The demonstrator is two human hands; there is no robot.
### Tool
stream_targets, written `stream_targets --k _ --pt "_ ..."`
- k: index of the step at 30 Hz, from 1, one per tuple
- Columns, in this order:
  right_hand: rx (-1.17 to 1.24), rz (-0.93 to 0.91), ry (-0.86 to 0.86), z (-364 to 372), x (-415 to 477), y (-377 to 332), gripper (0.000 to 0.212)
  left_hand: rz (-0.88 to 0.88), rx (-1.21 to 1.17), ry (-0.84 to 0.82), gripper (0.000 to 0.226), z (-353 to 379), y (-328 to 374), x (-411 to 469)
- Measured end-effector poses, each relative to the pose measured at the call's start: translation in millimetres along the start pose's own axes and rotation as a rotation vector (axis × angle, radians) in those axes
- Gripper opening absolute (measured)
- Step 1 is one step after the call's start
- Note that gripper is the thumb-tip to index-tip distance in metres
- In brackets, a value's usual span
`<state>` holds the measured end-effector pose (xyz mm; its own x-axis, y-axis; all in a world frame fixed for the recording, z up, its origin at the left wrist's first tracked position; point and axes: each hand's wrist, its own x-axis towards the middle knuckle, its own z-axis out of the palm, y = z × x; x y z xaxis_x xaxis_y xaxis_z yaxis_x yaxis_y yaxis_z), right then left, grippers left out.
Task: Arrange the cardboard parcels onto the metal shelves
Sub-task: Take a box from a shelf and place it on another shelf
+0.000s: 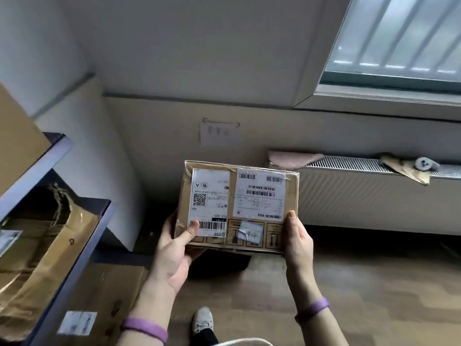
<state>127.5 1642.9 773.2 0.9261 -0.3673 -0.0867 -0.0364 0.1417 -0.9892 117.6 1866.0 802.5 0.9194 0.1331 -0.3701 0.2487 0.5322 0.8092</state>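
Though aloft, parcel [237,206] between both grips [174,253] [298,243]

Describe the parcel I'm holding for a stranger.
Below the window runs a white radiator. Before its left end, the left hand and right hand hold a cardboard parcel. Unlike the shelved parcels, it carries two white labels side by side.

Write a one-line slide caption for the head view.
Left hand and right hand hold a labelled parcel beside the shelves.
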Motion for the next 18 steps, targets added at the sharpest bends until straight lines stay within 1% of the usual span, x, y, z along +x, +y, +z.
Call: stream_targets --k 2,7,9,11,13,15,18 --pt "-0.024 0.016 0.003 20.2 38.2 6.9 0.046 -0.035 -0.008 0.011 0.055 5.7 6.5 48.3" --pt "-0.057 0.039 -0.038 60.3 122.3 30.4 0.039 -0.086 0.013 0.069 0.048 17.4 8.9 156.4" --pt "-0.068 0.076 -0.038 68.3 154.8 46.4 0.043 -0.107 0.036 0.093 0.048 22.0 3.7 198.4" --pt "-0.069 0.114 -0.041 72.9 188.7 63.9 0.049 -0.131 0.05 0.111 0.041 28.2 -5.4 241.7" --pt "-0.065 0.143 -0.06 75.5 225.6 85.6 0.05 -0.165 0.054 0.128 0.035 35.9 -18.8 284.9" --pt "-0.058 0.229 -0.088 76.7 262.1 111.0 0.048 -0.199 0.052 0.161 0.033 41.2 -36.0 325.6" --pt "-0.002 0.357 -0.186 77.9 317.4 157.7 0.045 -0.233 0.057 0.204 0.034 42.7 -71.9 389.8"
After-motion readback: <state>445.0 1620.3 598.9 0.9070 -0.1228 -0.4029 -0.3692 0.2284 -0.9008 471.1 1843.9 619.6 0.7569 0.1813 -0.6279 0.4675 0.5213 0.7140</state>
